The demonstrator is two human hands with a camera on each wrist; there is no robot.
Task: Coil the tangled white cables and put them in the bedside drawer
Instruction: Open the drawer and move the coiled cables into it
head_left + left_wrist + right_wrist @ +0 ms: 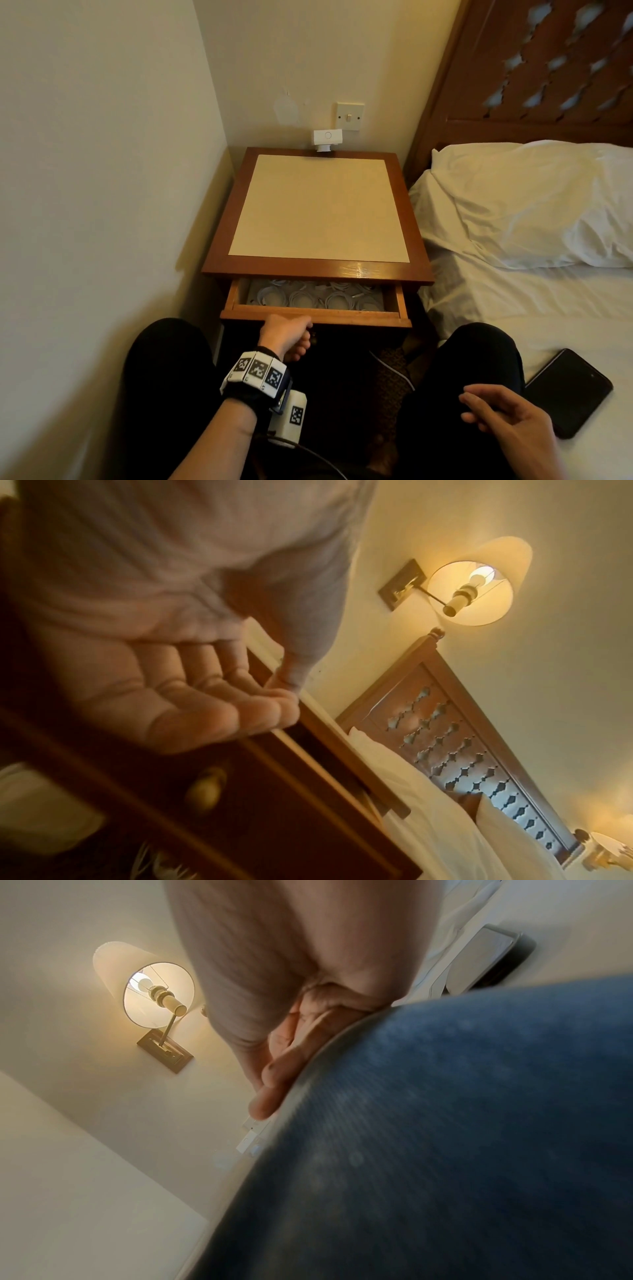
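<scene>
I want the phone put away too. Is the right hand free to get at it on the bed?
Probably yes: the right hand rests open on the thigh, holding nothing, and the phone lies uncovered on the bed just beside it.

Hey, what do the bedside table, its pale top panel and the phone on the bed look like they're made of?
Bedside table: looks like varnished wood, reddish brown, with a shine on its front edge.
Top panel: pale cream, matte and smooth; stone, laminate or painted board, cannot tell.
Phone: black and glossy, probably glass over a plastic or metal body.
</scene>
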